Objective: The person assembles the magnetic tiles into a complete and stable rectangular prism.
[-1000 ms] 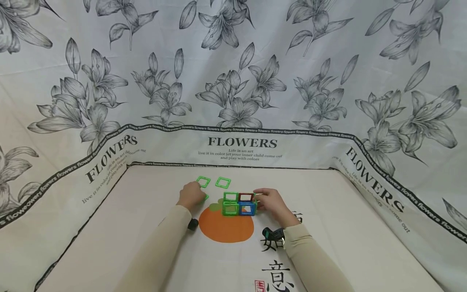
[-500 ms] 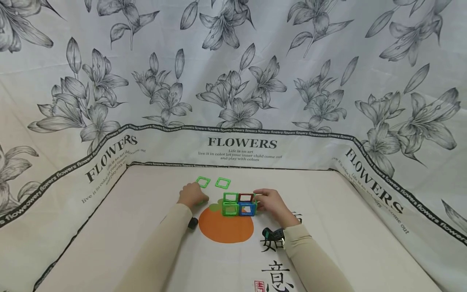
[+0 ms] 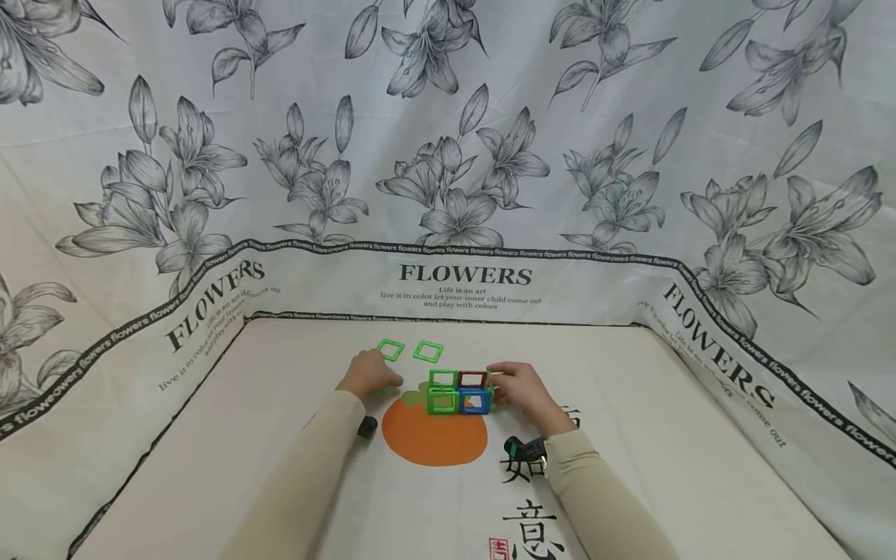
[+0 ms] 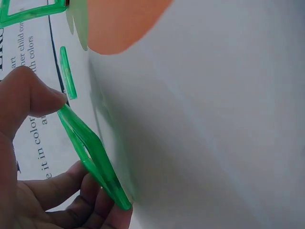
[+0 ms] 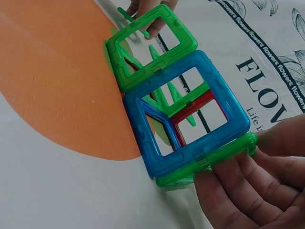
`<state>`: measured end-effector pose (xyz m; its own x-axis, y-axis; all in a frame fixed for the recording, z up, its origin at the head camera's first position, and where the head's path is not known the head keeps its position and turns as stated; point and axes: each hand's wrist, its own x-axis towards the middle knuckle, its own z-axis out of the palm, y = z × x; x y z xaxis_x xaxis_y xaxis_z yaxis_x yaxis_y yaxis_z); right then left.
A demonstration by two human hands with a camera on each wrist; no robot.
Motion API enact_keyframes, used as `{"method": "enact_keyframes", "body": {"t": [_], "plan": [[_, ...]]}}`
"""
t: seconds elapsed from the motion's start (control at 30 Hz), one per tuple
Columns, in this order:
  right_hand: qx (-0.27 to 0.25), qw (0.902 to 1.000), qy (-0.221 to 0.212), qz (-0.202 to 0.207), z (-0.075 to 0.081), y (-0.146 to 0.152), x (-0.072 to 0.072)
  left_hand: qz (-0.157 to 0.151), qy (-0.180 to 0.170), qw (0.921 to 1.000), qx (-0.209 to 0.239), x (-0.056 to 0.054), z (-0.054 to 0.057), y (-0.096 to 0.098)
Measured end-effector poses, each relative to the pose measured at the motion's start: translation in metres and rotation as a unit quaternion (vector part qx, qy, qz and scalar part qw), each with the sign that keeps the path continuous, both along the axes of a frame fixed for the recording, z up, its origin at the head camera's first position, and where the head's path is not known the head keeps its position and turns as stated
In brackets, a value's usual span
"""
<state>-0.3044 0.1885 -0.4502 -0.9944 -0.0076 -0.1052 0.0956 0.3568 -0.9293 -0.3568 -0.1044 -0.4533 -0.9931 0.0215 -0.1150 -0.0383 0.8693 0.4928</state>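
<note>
My left hand (image 3: 369, 374) pinches a green square magnetic tile (image 4: 97, 157) between thumb and fingertips, tilted on edge in the left wrist view. In the head view that tile is hidden behind the hand. To its right stands a block of joined magnetic tiles (image 3: 443, 401), green, blue and red with open middles. At the block's right end, my right hand (image 3: 521, 391) grips a green side tile (image 5: 207, 160), thumb at one corner and fingers along its outer face. The blue tile (image 5: 190, 114) faces the right wrist camera.
Two loose green tiles, a left one (image 3: 390, 350) and a right one (image 3: 428, 351), lie flat behind the hands. The white cloth (image 3: 280, 389) carries a printed orange fruit (image 3: 434, 439) and black characters (image 3: 530, 529). A flower-printed curtain (image 3: 462, 155) rises behind and at the sides.
The left hand has turned and shifted slightly, and the green edge seen beside its fingers a second ago is now hidden in the head view. The right hand and the block stay put.
</note>
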Motion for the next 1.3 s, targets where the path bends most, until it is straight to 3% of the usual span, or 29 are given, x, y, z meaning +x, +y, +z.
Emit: {"method": "enact_keyframes", "body": {"t": [0.13,0.5,0.73,0.93,1.3], "plan": [[0.0,1.0,-0.001,0.002,-0.001,0.001,0.0,-0.01,-0.005,0.9998,0.015,0.0,0.001,0.0],[-0.005,1.0,-0.004,0.001,0.002,0.002,0.0,-0.038,0.031,0.9981,0.037,0.013,0.01,0.01],[-0.002,1.0,-0.003,0.0,0.002,0.004,0.0,-0.057,0.045,0.9961,0.05,0.017,0.007,0.017],[-0.006,1.0,-0.002,-0.007,0.001,0.006,-0.002,-0.087,0.064,0.9911,0.078,0.019,0.004,0.022],[0.004,0.9999,-0.003,-0.013,0.001,0.008,-0.003,-0.139,0.056,0.9785,0.141,0.029,0.006,0.029]]}}
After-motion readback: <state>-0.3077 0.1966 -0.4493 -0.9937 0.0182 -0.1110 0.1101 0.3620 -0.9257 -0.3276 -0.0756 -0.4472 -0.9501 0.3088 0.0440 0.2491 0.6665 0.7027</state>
